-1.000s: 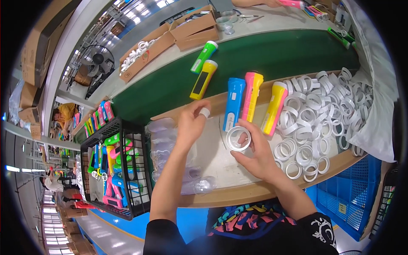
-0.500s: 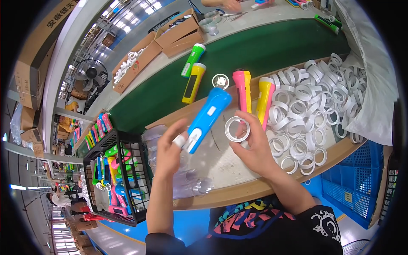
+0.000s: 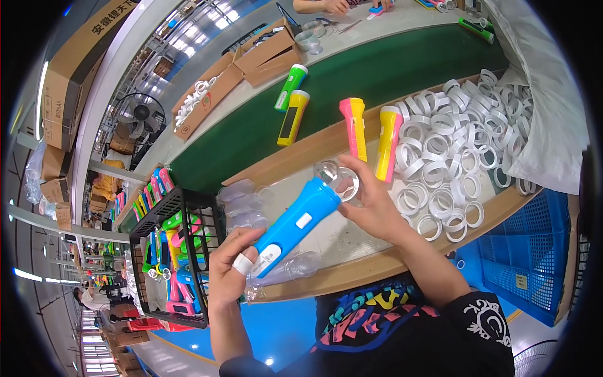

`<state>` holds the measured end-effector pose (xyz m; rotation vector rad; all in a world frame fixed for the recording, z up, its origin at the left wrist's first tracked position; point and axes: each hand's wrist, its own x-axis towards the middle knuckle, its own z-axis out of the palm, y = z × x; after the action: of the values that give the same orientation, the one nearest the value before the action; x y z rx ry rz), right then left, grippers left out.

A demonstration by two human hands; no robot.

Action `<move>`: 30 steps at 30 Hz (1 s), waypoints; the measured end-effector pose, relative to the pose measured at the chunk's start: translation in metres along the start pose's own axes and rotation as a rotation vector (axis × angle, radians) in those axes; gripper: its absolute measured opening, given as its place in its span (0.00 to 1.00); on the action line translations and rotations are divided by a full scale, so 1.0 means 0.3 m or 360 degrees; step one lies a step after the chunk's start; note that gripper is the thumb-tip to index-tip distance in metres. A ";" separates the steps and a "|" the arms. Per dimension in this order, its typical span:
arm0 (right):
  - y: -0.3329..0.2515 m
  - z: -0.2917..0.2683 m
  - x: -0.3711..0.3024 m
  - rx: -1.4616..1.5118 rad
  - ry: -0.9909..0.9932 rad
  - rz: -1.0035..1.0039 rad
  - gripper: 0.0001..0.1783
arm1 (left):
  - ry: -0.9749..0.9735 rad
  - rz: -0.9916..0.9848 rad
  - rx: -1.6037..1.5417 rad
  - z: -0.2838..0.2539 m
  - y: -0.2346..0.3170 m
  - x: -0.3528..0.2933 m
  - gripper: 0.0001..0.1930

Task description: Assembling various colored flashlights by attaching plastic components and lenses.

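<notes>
My left hand (image 3: 227, 269) is closed round the narrow end of a blue flashlight (image 3: 294, 227), a white band around its thumb. The flashlight slants up to the right, its wide head towards my other hand. Beside that head, my right hand (image 3: 375, 210) pinches a white plastic ring (image 3: 356, 186). A round clear piece (image 3: 326, 170) shows at the flashlight's open head; how it is attached cannot be made out. Just beyond lie a yellow and pink flashlight (image 3: 355, 130) and a second yellow and pink flashlight (image 3: 389, 143).
Many white rings (image 3: 440, 147) pile up right, in a cardboard tray (image 3: 370, 271). Clear plastic parts (image 3: 242, 204) lie left. A green flashlight (image 3: 291, 87) and yellow flashlight (image 3: 293, 118) rest on the green belt (image 3: 352, 66). A black crate (image 3: 204, 251) stands left; another person's hands (image 3: 339, 7) work opposite.
The blue flashlight has come nearer to me and tilted flatter. Its head now sits close beside the ring in my right hand. The round piece has moved down with the head.
</notes>
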<state>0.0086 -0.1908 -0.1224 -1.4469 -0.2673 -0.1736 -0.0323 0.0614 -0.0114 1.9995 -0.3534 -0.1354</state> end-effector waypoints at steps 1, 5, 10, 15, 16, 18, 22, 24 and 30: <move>0.003 -0.004 0.000 -0.0016 -0.0080 0.0012 0.37 | -0.0075 0.0026 0.0050 -0.007 0.006 -0.009 0.15; -0.019 -0.017 0.005 -0.0111 -0.0239 -0.0030 0.36 | -0.0248 0.0131 0.0187 -0.025 0.035 -0.025 0.14; -0.059 -0.024 0.004 -0.0545 -0.0275 -0.0280 0.31 | -0.0186 0.0088 0.0180 -0.029 0.040 -0.049 0.16; -0.099 -0.059 -0.026 -0.0755 -0.0351 -0.0416 0.28 | 0.0212 -0.0443 -0.0216 -0.006 0.055 -0.056 0.21; -0.126 -0.063 -0.030 -0.0918 -0.0457 -0.0450 0.30 | 0.0217 -0.0447 -0.0218 -0.006 0.052 -0.052 0.21; -0.177 -0.081 -0.035 -0.1091 -0.0557 -0.0475 0.31 | 0.0097 0.0084 0.0492 -0.001 0.040 -0.031 0.13; -0.272 -0.124 -0.046 -0.1186 -0.0904 -0.0344 0.37 | -0.0151 0.0060 0.0462 0.025 0.081 -0.027 0.23; -0.297 -0.138 -0.060 -0.1240 -0.1091 -0.0335 0.40 | -0.0209 -0.0136 0.0308 0.021 0.073 -0.040 0.28; -0.332 -0.167 -0.029 -0.1135 -0.1265 -0.0409 0.36 | -0.0201 0.0550 0.0988 0.056 0.172 -0.062 0.24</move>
<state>-0.0235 -0.2528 -0.0350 -2.1421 -1.1297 0.1300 -0.0640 0.0318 0.0262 2.5015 -0.9017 0.0794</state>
